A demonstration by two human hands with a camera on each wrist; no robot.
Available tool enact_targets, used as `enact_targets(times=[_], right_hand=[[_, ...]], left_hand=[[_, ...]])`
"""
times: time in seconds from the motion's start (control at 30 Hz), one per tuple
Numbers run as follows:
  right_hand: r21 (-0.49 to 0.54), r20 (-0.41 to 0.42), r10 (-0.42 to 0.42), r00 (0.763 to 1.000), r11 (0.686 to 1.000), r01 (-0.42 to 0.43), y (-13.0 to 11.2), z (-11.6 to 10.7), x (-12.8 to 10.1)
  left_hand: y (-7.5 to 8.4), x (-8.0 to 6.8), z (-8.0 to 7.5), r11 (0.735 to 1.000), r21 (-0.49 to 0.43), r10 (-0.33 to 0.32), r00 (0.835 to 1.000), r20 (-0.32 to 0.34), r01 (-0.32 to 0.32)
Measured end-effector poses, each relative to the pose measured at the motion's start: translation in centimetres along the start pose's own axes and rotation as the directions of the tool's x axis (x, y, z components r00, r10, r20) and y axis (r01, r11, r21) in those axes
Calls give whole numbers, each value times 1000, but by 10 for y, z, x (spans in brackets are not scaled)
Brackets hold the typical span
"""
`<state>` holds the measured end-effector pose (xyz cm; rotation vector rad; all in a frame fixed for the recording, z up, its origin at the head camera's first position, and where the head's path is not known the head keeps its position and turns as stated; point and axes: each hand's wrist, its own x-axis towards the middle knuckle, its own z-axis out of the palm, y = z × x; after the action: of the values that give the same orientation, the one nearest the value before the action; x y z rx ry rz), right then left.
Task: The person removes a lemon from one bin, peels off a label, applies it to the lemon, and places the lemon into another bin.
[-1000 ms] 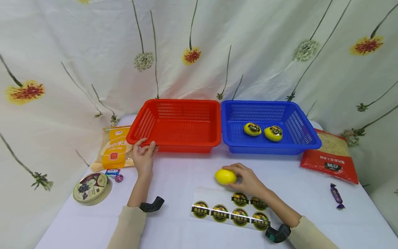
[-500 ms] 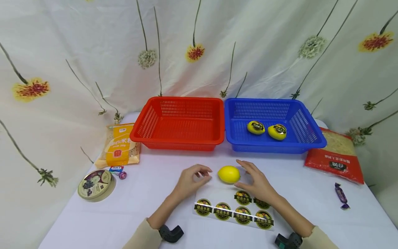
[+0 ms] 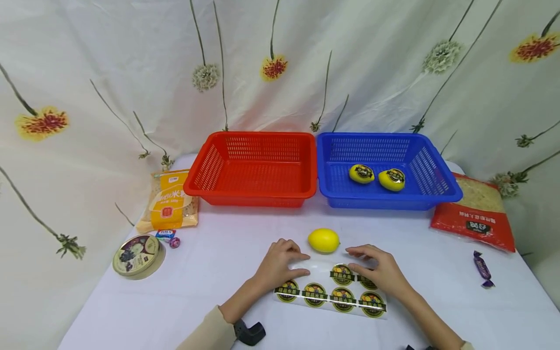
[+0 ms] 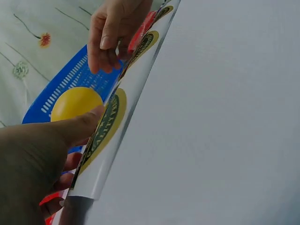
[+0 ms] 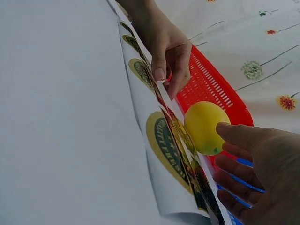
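Note:
A plain yellow lemon (image 3: 324,240) lies on the white tablecloth in the head view, just beyond a clear-backed sheet of round fruit stickers (image 3: 321,271). My left hand (image 3: 280,265) is over the sheet's left side, thumb and forefinger apart, with a gap between them. Above the right side hovers my right hand (image 3: 385,274), its thumb tip by a sticker and its fingers loosely bent. Neither hand touches the lemon. In the right wrist view, the lemon (image 5: 206,127) appears behind the right thumb; whether fingertips touch the sheet is hard to tell.
Behind stand a red basket (image 3: 258,182) and a blue basket (image 3: 393,201), the blue one with two stickered lemons (image 3: 391,180). Left are an orange food bag (image 3: 168,204), a round tin (image 3: 136,255) and small sweets (image 3: 174,242). Right are a red bag (image 3: 474,214) and a wrapped candy (image 3: 483,269).
My right hand has let go of the lemon and drawn back over the sheet. My left hand has come from the red basket's rim to the sheet's left side.

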<state>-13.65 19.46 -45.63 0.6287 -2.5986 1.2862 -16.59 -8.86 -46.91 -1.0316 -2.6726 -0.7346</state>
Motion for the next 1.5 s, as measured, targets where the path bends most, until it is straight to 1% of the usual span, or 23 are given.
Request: enact_targets(times=[0.1,0.2,0.27,0.33,0.4,0.5,0.63,0.7,0.73,0.8,0.87,0.93,0.97,1.03,1.07,1.1,1.17,1.23,1.27,1.3,1.37,1.43,1.5], right_hand=[[-10,24,-56,998,998,56,2,3,0],[-20,36,-100,994,995,101,4,7,-1],[-25,40,-116,992,993,117,4,10,-1],[-24,38,-124,992,992,125,4,11,-1],[-24,28,-130,991,991,130,4,12,-1],[-13,7,-132,991,991,132,3,13,0],[10,-11,-127,992,992,127,2,12,0],[25,-19,-139,990,990,140,2,12,1],[44,-25,-152,988,987,153,1,11,1],[104,-14,-159,987,982,159,-8,8,2],[220,21,-148,989,965,140,-10,5,3],[357,70,-110,992,931,78,-12,2,3],[409,92,-82,992,912,38,-13,0,3],[478,111,-39,993,878,-19,-4,-2,4],[489,107,-21,994,872,-34,-4,-3,4],[486,99,-5,995,873,-44,-4,-5,5],[459,71,23,997,887,-53,-5,-9,9],[420,47,51,998,905,-66,-11,-12,14],[398,38,64,997,914,-74,-15,-13,18],[373,29,76,997,924,-82,-20,-15,22],[318,18,96,995,943,-97,-30,-17,30],[265,15,104,994,959,-104,-38,-19,38],[237,18,106,994,966,-107,-42,-18,45]], left_hand=[[-1,0,0,998,-51,-22,1000,-9,21],[-2,0,1,990,-140,-35,999,-23,32],[-3,0,0,975,-218,-49,998,-28,42],[-3,-1,0,956,-287,-76,997,-23,66],[-4,-1,0,936,-338,-104,995,-14,93],[-4,-1,0,920,-374,-132,991,-8,120],[-2,0,-1,915,-387,-133,991,-27,112],[-1,0,-1,916,-385,-133,990,-36,109],[-1,0,-1,917,-384,-134,990,-40,109],[0,0,-1,916,-385,-138,989,-47,109],[-1,-1,-1,915,-387,-144,989,-41,117],[-2,-3,-2,915,-383,-145,989,-21,126],[-3,-4,-3,918,-375,-143,990,-5,130],[-3,-4,-6,930,-341,-140,990,26,141],[-4,-2,-8,936,-320,-142,989,38,147],[-3,0,-10,943,-297,-144,989,38,148],[-2,6,-15,953,-262,-155,988,20,155],[-3,16,-16,953,-263,-161,987,-14,152],[-3,22,-15,949,-279,-159,987,-29,145],[-4,27,-13,945,-299,-147,988,-40,128],[-6,37,-8,930,-356,-113,993,-41,91],[-9,43,0,908,-415,-76,997,-19,61],[-11,47,7,888,-458,-54,998,7,52]])
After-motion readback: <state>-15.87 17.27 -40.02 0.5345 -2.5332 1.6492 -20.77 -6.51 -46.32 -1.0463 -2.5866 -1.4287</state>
